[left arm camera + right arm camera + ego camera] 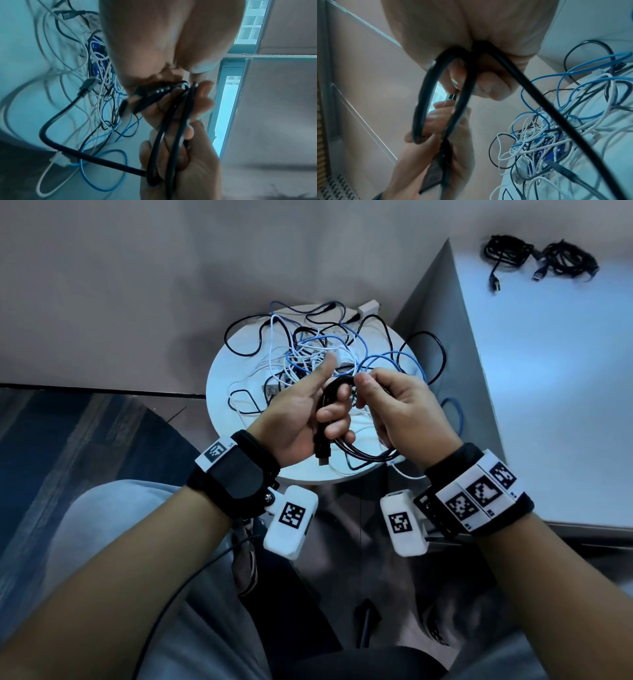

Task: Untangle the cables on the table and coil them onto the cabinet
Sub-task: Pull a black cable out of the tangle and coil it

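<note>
A thick black rubber-coated cable [339, 440] is held above the small round white desk [219, 371], partly wound into loops. The loops are kept together by the left hand [301, 419], whose fingers are curled round the bundle while the thumb stands free and points up; probably the bundle is held this way so that the finished turns cannot spring apart. One flat black plug end [322, 455] hangs below this hand, near the wrist. The right hand [400, 412] is closed on the same cable, which is pinched between the thumb and the fingertips at the top of the loop, just beside the left fingers, apparently to guide the next turn. From this grip a free length runs down toward the tangled heap of white, blue and black thin cables [318, 350] lying on the desk. Two coiled black cables [537, 258] are already laid on the pale cabinet top [565, 405], well apart from the hands.
</note>
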Available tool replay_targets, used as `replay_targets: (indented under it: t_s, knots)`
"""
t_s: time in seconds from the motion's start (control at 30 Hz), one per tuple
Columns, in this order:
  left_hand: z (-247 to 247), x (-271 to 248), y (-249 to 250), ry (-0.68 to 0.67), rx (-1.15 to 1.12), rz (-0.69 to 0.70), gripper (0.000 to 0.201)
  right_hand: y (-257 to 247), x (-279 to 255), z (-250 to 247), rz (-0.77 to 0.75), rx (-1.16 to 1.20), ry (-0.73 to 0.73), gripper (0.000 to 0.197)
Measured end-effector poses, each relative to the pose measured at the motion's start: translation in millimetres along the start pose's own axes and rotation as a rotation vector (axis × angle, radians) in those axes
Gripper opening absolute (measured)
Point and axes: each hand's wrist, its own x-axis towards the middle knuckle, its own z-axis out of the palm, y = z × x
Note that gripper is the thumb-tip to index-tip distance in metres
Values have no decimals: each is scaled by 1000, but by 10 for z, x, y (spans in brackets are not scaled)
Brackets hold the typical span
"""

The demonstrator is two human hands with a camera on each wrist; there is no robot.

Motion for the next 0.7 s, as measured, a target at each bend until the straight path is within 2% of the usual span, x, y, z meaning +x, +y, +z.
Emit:
replay_targets:
  t_s: [0.17, 0.3, 0.43, 0.7]
  knots:
    - [0, -10, 34, -135, -111, -27, 54, -33, 11, -8, 37, 127, -49, 35]
    - [-2, -18, 39, -144, -83, -40, 50, -16, 11, -66, 62, 195, -38, 37]
    - [25, -36, 33, -174, -73, -63, 58, 1, 5, -57, 74, 215, -39, 38]
    - [-57, -30, 129, -263, -317, 92, 54, 59, 53, -24, 171, 367, 30, 37]
